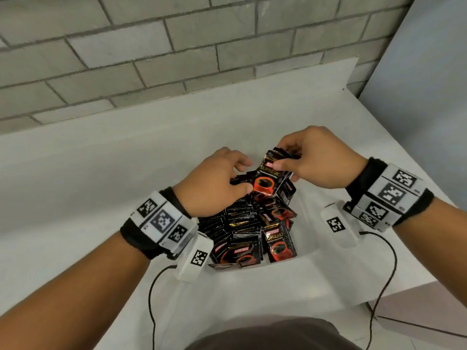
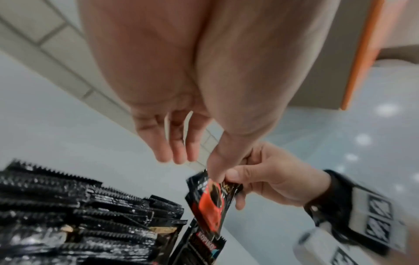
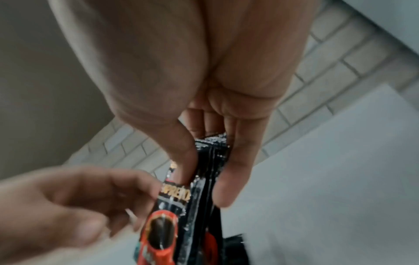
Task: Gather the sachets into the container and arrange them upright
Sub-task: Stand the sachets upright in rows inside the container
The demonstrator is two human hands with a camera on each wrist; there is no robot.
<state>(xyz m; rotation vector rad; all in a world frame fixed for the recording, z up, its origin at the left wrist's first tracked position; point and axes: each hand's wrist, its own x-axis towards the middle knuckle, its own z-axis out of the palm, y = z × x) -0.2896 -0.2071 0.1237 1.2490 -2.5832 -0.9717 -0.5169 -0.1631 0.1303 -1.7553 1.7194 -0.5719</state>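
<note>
Sachets [image 1: 252, 223]: black foil coffee packets, red cup print, serrated top edges. Most stand packed in rows on edge in the container [image 1: 307, 218], a clear, hard-to-see tub on the white table [image 1: 101, 173]; a few at the near end lean or lie flat.

Bundle [image 1: 271, 173]: a small stack of sachets held above the far end of the rows, tilted, not yet seated.

Right hand [image 1: 316, 160]: thumb on the front face, fingers behind, pinching the bundle near its top edge; the right wrist view shows several packets pressed together in that pinch.

Left hand [image 1: 217, 180]: fingers loosely curved, thumb tip touching the bundle's lower part; the left wrist view shows the other fingers free of it. No full grasp evident.

Handling, judged: light, thin, pliant packets with slick foil faces, likely to fan out or slide against one another. Best taken across the flat faces near the sealed top strip, squeezed as a stack, with the other hand parting the rows to make a slot.
</note>
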